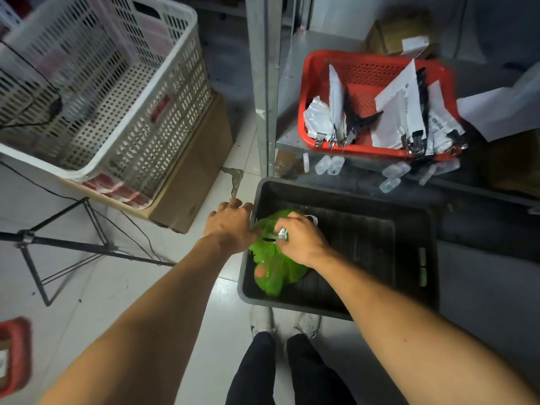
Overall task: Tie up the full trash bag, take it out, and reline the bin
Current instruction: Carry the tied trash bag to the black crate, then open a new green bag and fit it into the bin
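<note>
Green bag [270, 266] lies in the left end of a black bin [409, 258] on the floor, below a red basket [318, 65] of papers on a shelf. Right hand [301, 239] sits on the bag's top, fingers closed on the plastic. Left hand [232, 226] is at the bin's left rim, touching the bag's edge; its fingers curl downward, grip not visible.

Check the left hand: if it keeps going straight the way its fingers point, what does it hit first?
Likely the metal keys lying on the floor tiles just beyond the left hand, whose fingers point up-frame beside the black bin's rim. Height above the floor is unclear, so it may pass over them.
</note>
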Action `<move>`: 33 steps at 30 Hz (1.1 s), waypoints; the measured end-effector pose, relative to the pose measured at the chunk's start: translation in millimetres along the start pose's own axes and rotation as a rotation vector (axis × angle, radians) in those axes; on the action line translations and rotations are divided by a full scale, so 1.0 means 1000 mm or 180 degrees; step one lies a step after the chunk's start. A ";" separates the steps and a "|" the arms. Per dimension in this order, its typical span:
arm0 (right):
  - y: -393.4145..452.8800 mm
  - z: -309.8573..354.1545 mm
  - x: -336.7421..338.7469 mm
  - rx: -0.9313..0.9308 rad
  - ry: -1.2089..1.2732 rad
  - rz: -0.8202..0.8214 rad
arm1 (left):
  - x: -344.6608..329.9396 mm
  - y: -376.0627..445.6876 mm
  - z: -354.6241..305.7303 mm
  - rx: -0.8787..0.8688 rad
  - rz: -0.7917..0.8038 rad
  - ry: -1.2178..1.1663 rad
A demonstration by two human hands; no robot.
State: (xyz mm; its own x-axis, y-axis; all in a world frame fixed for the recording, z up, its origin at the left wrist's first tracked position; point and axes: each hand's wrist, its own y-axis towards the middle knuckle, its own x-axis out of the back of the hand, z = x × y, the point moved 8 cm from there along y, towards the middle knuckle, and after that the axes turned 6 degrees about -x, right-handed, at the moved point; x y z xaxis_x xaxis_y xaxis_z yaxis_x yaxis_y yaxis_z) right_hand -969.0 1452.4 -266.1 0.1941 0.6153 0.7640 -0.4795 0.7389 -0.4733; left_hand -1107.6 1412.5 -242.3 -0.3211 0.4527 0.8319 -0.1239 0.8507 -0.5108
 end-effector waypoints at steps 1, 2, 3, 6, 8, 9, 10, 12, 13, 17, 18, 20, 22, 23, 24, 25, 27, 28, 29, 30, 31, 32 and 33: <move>-0.003 -0.001 0.002 -0.0022 -0.0008 0.0010 | 0.001 -0.002 -0.001 0.0000 0.0012 -0.0010; -0.006 -0.002 0.005 -0.0041 -0.0011 0.0007 | 0.004 -0.004 -0.002 0.0003 0.0017 0.0002; -0.009 -0.002 0.009 -0.0048 -0.0019 0.0000 | 0.007 -0.007 -0.004 0.0006 0.0016 0.0020; -0.016 -0.003 0.021 -0.0072 -0.0041 -0.0011 | 0.016 -0.013 -0.009 -0.0034 0.0047 0.0067; -0.020 -0.001 0.036 -0.0082 -0.0058 -0.0053 | 0.028 -0.015 -0.014 -0.0057 0.0045 0.0075; -0.022 0.000 0.044 -0.0079 -0.0072 -0.0101 | 0.032 -0.017 -0.017 -0.0077 0.0030 0.0068; -0.029 0.002 0.061 -0.0087 -0.0095 -0.0222 | 0.046 -0.023 -0.023 -0.0147 -0.0032 0.0119; -0.039 0.004 0.080 -0.0104 -0.0212 -0.0355 | 0.059 -0.031 -0.032 -0.0233 -0.0059 0.0194; -0.044 0.004 0.087 -0.0112 -0.0299 -0.0383 | 0.064 -0.033 -0.035 -0.0260 -0.0059 0.0222; -0.057 -0.001 0.103 -0.0205 -0.0696 -0.0422 | 0.076 -0.036 -0.040 -0.0272 -0.0061 0.0234; -0.065 -0.001 0.116 -0.0254 -0.0746 -0.0534 | 0.087 -0.040 -0.045 -0.0336 -0.0134 0.0282; -0.080 -0.001 0.140 -0.0329 -0.0836 -0.0749 | 0.107 -0.044 -0.057 -0.0458 -0.0237 0.0398; -0.095 -0.006 0.158 -0.0420 -0.0927 -0.0890 | 0.122 -0.045 -0.071 -0.0561 -0.0285 0.0473; -0.103 -0.009 0.166 -0.0487 -0.0946 -0.0939 | 0.127 -0.045 -0.079 -0.0613 -0.0293 0.0504; -0.110 -0.014 0.173 -0.0570 -0.0939 -0.0987 | 0.131 -0.046 -0.087 -0.0684 -0.0311 0.0529; -0.118 -0.018 0.180 -0.0654 -0.0928 -0.1040 | 0.136 -0.046 -0.097 -0.0772 -0.0345 0.0554; -0.135 -0.028 0.194 -0.0786 -0.0926 -0.1166 | 0.143 -0.047 -0.118 -0.0949 -0.0422 0.0587; -0.144 -0.033 0.201 -0.0837 -0.0930 -0.1236 | 0.146 -0.047 -0.129 -0.1036 -0.0465 0.0597; -0.153 -0.037 0.207 -0.0890 -0.0928 -0.1307 | 0.149 -0.048 -0.140 -0.1116 -0.0513 0.0606; -0.163 -0.042 0.213 -0.0950 -0.0909 -0.1366 | 0.151 -0.050 -0.151 -0.1187 -0.0542 0.0620; -0.175 -0.047 0.217 -0.1012 -0.0878 -0.1418 | 0.152 -0.053 -0.162 -0.1241 -0.0556 0.0637; -0.186 -0.053 0.221 -0.1081 -0.0843 -0.1474 | 0.153 -0.056 -0.173 -0.1297 -0.0566 0.0656; -0.198 -0.059 0.225 -0.1150 -0.0811 -0.1540 | 0.154 -0.060 -0.185 -0.1357 -0.0568 0.0688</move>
State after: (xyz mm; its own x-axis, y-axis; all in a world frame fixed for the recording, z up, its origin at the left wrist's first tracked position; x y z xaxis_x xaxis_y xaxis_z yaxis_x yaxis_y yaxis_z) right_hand -780.2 1461.0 -26.2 0.0857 0.1388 0.9866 -0.0627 0.9890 -0.1337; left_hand -975.8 1480.7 -43.2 -0.1225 0.2970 0.9470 0.2495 0.9328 -0.2603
